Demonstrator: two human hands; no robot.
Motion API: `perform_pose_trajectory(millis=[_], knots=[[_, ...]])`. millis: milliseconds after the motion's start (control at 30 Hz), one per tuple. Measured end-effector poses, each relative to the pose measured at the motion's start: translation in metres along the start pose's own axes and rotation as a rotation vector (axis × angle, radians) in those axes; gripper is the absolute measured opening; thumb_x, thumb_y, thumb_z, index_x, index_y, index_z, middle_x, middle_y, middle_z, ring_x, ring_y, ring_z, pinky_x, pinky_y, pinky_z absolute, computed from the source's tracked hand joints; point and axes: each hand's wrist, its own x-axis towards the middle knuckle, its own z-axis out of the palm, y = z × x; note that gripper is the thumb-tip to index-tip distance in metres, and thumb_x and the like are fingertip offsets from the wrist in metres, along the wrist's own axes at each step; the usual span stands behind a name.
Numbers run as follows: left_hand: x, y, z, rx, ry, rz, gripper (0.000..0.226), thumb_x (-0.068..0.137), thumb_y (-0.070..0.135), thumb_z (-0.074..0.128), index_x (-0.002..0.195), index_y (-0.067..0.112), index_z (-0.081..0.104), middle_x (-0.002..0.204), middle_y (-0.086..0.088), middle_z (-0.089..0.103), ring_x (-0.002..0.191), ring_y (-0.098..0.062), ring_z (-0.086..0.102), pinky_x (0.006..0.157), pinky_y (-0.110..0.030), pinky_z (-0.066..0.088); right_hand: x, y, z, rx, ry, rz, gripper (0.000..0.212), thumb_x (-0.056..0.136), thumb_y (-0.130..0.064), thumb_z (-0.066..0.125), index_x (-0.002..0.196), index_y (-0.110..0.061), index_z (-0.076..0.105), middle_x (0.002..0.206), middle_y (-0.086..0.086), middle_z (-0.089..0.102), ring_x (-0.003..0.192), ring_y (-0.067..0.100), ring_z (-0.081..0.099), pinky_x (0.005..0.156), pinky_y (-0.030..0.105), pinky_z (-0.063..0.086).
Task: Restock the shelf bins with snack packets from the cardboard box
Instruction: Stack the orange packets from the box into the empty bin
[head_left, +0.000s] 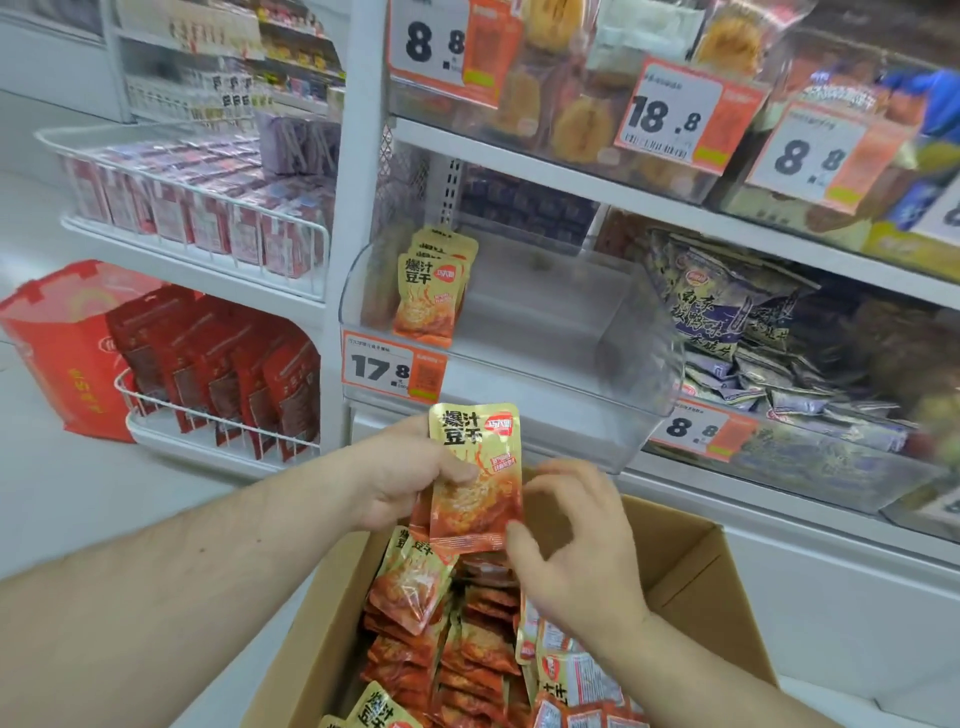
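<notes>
Pinching snack packet (475, 478) upright – left hand (400, 475) grip at its left edge

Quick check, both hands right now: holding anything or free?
Left hand: grips the snack packets above the cardboard box.
Right hand: open, fingers spread, a fingertip at the packets' lower edge, gripping nothing.

Open room across the clear bin (613, 332) right of the upright packets (428, 291), shelf edge (571, 176) close overhead.
</notes>
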Motion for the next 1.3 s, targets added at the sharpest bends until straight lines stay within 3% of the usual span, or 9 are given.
perform_pose_trajectory(millis=[167, 333, 533, 667, 767, 867, 933, 1067, 1300], knots=[[-0.009, 0.012, -0.004, 0.034, -0.057, 0.121, 0.044, 0.090, -0.015, 0.055, 0.124, 0.013, 0.057, 0.113, -0.013, 0.073, 0.109, -0.030, 0.068, 0.088, -0.040, 0.055, 0.060, 0.000, -0.016, 0.540, -0.430, 0.740, 0.057, 0.078, -0.030, 0.081, 0.126, -0.011, 0.056, 0.109, 0.005, 0.070, 0.095, 0.017, 0.068, 0.070, 0.021, 0.050], [-0.010, 0.021, -0.001, -0.021, -0.061, 0.212, 0.041, 0.093, -0.008, 0.056, 0.124, 0.019, 0.055, 0.112, -0.010, 0.073, 0.106, -0.029, 0.069, 0.092, -0.045, 0.055, 0.080, -0.021, -0.015, 0.578, -0.534, 0.686, 0.017, 0.089, -0.012, 0.071, 0.104, -0.007, 0.067, 0.083, 0.010, 0.069, 0.049, 0.010, 0.054, 0.043, 0.021, 0.041], [-0.008, 0.037, -0.004, -0.024, 0.023, 0.313, 0.034, 0.097, 0.010, 0.060, 0.128, 0.019, 0.052, 0.113, -0.005, 0.071, 0.105, -0.023, 0.069, 0.096, -0.046, 0.054, 0.111, -0.039, -0.027, 0.524, -0.584, 0.705, 0.009, 0.090, -0.009, 0.069, 0.098, -0.006, 0.067, 0.076, 0.012, 0.064, 0.045, 0.011, 0.045, 0.041, 0.021, 0.037], [-0.005, 0.045, -0.031, 0.656, 0.562, 0.711, 0.062, 0.085, 0.063, 0.044, 0.133, 0.024, 0.051, 0.124, 0.007, 0.054, 0.119, -0.013, 0.048, 0.105, -0.035, 0.038, 0.169, -0.039, -0.037, 0.518, -0.377, 0.692, 0.003, 0.089, -0.010, 0.070, 0.087, -0.009, 0.067, 0.061, 0.001, 0.061, 0.044, 0.009, 0.035, 0.041, 0.020, 0.026], [0.003, 0.043, -0.042, 1.174, 0.647, 0.676, 0.058, 0.090, 0.050, 0.046, 0.144, 0.030, 0.039, 0.148, 0.010, 0.037, 0.141, -0.016, 0.019, 0.111, -0.037, 0.013, 0.216, -0.029, -0.016, 0.499, -0.189, 0.741, 0.013, 0.087, -0.009, 0.072, 0.080, -0.014, 0.062, 0.057, 0.001, 0.054, 0.045, 0.010, 0.032, 0.038, 0.018, 0.022], [0.012, 0.034, -0.038, 1.345, 0.536, 0.549, 0.070, 0.094, 0.036, 0.050, 0.155, 0.030, 0.016, 0.161, 0.010, 0.013, 0.151, -0.018, -0.010, 0.118, -0.050, -0.013, 0.240, -0.022, 0.030, 0.427, -0.283, 0.766, 0.018, 0.087, -0.006, 0.072, 0.078, -0.016, 0.059, 0.064, 0.001, 0.055, 0.043, 0.009, 0.036, 0.031, 0.014, 0.024], [0.017, 0.030, -0.037, 1.342, 0.557, 0.563, 0.068, 0.093, 0.031, 0.051, 0.153, 0.030, 0.020, 0.159, 0.011, 0.016, 0.151, -0.019, -0.010, 0.116, -0.053, -0.017, 0.249, -0.016, 0.065, 0.386, -0.370, 0.741, 0.011, 0.086, -0.003, 0.073, 0.088, -0.010, 0.064, 0.072, 0.003, 0.062, 0.048, 0.008, 0.052, 0.034, 0.013, 0.036], [0.020, 0.027, -0.036, 1.289, 0.621, 0.593, 0.061, 0.089, 0.026, 0.053, 0.146, 0.031, 0.030, 0.154, 0.013, 0.025, 0.151, -0.018, -0.008, 0.114, -0.050, -0.022, 0.256, 0.000, 0.118, 0.345, -0.423, 0.732, 0.027, 0.082, -0.006, 0.078, 0.107, -0.006, 0.069, 0.105, 0.011, 0.073, 0.096, 0.028, 0.070, 0.086, 0.039, 0.058], [0.022, 0.024, -0.035, 1.267, 0.642, 0.616, 0.063, 0.086, 0.024, 0.055, 0.144, 0.029, 0.032, 0.151, 0.011, 0.027, 0.150, -0.018, -0.006, 0.113, -0.050, -0.024, 0.260, 0.002, 0.134, 0.145, -0.303, 0.681, 0.028, 0.081, -0.024, 0.078, 0.104, -0.011, 0.068, 0.099, 0.006, 0.070, 0.091, 0.023, 0.069, 0.067, 0.028, 0.052]])
